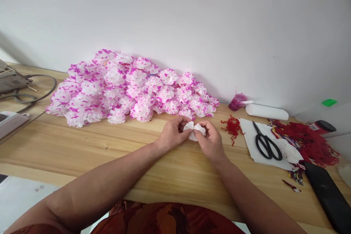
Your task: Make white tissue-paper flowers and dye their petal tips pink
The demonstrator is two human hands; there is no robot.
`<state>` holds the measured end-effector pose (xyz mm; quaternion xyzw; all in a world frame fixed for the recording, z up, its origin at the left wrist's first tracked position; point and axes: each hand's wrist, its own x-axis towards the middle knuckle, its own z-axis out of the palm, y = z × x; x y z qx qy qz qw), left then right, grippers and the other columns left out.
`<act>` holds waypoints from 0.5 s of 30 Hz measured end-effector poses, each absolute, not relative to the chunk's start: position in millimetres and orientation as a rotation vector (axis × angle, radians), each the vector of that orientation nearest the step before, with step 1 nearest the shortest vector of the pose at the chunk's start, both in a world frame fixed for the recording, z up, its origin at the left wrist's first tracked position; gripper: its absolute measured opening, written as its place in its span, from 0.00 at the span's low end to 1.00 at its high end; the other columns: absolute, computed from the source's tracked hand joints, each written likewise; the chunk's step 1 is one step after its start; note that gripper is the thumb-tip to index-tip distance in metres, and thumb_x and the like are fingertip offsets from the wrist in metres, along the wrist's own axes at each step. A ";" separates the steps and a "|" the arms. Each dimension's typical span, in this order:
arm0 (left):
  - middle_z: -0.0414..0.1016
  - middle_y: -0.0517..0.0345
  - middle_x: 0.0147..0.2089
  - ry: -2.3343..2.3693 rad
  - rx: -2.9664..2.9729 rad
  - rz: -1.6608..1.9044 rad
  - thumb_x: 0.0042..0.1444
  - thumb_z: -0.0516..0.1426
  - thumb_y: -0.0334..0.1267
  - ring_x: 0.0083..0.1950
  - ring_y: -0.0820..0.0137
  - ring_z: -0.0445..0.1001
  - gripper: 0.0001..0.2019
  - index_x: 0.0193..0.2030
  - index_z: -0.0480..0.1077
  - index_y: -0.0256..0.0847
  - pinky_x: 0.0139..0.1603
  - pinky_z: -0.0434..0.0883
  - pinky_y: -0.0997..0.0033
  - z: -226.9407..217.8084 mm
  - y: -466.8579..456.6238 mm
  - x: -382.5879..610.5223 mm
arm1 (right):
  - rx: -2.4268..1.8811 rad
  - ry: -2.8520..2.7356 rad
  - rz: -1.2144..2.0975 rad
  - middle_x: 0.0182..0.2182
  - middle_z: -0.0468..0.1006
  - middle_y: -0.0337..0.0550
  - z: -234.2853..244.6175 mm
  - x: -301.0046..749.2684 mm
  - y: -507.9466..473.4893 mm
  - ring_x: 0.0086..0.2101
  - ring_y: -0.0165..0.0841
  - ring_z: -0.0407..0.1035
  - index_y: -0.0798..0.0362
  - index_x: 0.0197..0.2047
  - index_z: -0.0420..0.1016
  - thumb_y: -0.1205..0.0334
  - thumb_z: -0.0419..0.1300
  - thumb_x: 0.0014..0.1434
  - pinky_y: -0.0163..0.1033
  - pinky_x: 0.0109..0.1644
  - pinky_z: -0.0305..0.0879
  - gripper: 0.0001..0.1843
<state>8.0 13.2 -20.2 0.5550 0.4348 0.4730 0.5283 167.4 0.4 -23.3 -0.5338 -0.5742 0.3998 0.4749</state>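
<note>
Over the wooden worktop [109, 148], left hand [172, 134] and right hand [213, 142] pinch the ruffled white piece [192, 136] between them; a light, even grip should spare its folds. Just beyond, pink-edged flowers [142, 91] lie heaped.

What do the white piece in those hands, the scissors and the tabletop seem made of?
White piece: probably thin, matte tissue paper, judging by its ruffled edges, though fine cloth is possible.
Scissors: slim, dark blades suggest metal; the smooth black handles could be plastic or coated metal.
Tabletop: wood or wood-look surface, pale with a soft sheen, showing grain lines and a knot.
</note>
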 end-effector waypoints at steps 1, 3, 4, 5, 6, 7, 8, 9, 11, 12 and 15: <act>0.77 0.57 0.36 1.028 1.309 1.131 0.50 0.64 0.37 0.32 0.73 0.73 0.14 0.43 0.71 0.38 0.33 0.69 0.74 -19.2 12.7 8.2 | -1.307 -1.392 0.987 0.28 0.71 0.35 -22.4 167.2 0.7 0.27 0.30 0.63 0.50 0.36 0.70 0.59 0.63 0.54 0.36 0.31 0.62 0.07; 0.75 0.59 0.33 0.991 1.246 1.127 0.52 0.63 0.39 0.29 0.74 0.71 0.13 0.42 0.70 0.38 0.30 0.68 0.75 -17.2 12.2 8.1 | -1.289 -1.362 1.032 0.25 0.68 0.34 -20.2 166.7 1.0 0.25 0.29 0.60 0.50 0.33 0.69 0.59 0.63 0.53 0.36 0.30 0.59 0.07; 0.74 0.60 0.31 0.971 1.215 1.122 0.53 0.62 0.40 0.28 0.75 0.69 0.12 0.42 0.70 0.38 0.29 0.67 0.75 -16.3 12.1 7.9 | -1.273 -1.352 1.057 0.25 0.67 0.33 -19.0 166.2 0.8 0.25 0.29 0.60 0.50 0.33 0.69 0.59 0.63 0.53 0.36 0.30 0.59 0.07; 0.73 0.61 0.30 0.953 1.197 1.116 0.54 0.62 0.42 0.27 0.76 0.68 0.12 0.41 0.69 0.38 0.28 0.66 0.75 -15.7 12.0 7.7 | -1.253 -1.345 1.074 0.25 0.67 0.33 -17.9 165.7 0.5 0.26 0.29 0.60 0.49 0.33 0.68 0.59 0.63 0.53 0.36 0.31 0.59 0.07; 0.72 0.61 0.30 0.941 1.196 1.114 0.55 0.61 0.43 0.27 0.76 0.68 0.12 0.41 0.69 0.38 0.28 0.65 0.75 -15.3 12.0 7.6 | -1.236 -1.347 1.084 0.26 0.67 0.34 -16.9 165.0 -0.1 0.27 0.30 0.60 0.49 0.34 0.68 0.59 0.64 0.53 0.36 0.31 0.60 0.08; 0.72 0.61 0.30 0.936 1.214 1.116 0.55 0.61 0.44 0.27 0.75 0.68 0.12 0.40 0.69 0.38 0.28 0.65 0.75 -15.1 11.8 7.6 | -1.224 -1.358 1.085 0.27 0.68 0.34 -16.1 164.3 -0.8 0.27 0.30 0.61 0.49 0.35 0.69 0.59 0.64 0.52 0.36 0.32 0.60 0.09; 0.73 0.60 0.31 0.940 1.243 1.124 0.54 0.62 0.44 0.27 0.75 0.68 0.13 0.40 0.70 0.38 0.28 0.65 0.75 -14.9 11.6 7.7 | -1.217 -1.375 1.079 0.27 0.68 0.34 -15.6 163.7 -1.4 0.28 0.30 0.61 0.49 0.36 0.69 0.59 0.65 0.52 0.36 0.32 0.60 0.09; 0.73 0.60 0.31 0.947 1.270 1.131 0.54 0.62 0.45 0.28 0.75 0.68 0.13 0.40 0.70 0.38 0.28 0.65 0.75 -14.6 11.2 7.9 | -1.215 -1.394 1.071 0.27 0.68 0.34 -15.3 163.3 -1.9 0.28 0.30 0.61 0.49 0.36 0.69 0.59 0.65 0.52 0.36 0.32 0.60 0.10; 0.72 0.61 0.29 0.946 1.278 1.140 0.54 0.63 0.46 0.26 0.76 0.67 0.14 0.39 0.70 0.38 0.27 0.65 0.75 -13.1 10.4 8.1 | -1.222 -1.411 1.056 0.27 0.68 0.33 -15.3 163.2 -2.3 0.27 0.30 0.60 0.49 0.36 0.70 0.59 0.65 0.52 0.36 0.31 0.60 0.09; 0.71 0.63 0.27 0.937 1.256 1.139 0.54 0.63 0.47 0.24 0.76 0.66 0.14 0.38 0.70 0.39 0.26 0.64 0.75 -11.9 10.1 8.0 | -1.225 -1.403 1.056 0.26 0.68 0.33 -15.6 163.6 -2.1 0.27 0.29 0.60 0.49 0.35 0.70 0.59 0.65 0.53 0.35 0.30 0.59 0.08; 0.68 0.65 0.23 0.926 1.177 1.110 0.54 0.62 0.47 0.21 0.77 0.63 0.13 0.36 0.67 0.39 0.22 0.61 0.76 -8.4 9.5 6.9 | -1.204 -1.351 1.095 0.25 0.68 0.33 -16.2 165.1 -1.1 0.26 0.29 0.60 0.50 0.33 0.71 0.60 0.65 0.52 0.35 0.29 0.58 0.07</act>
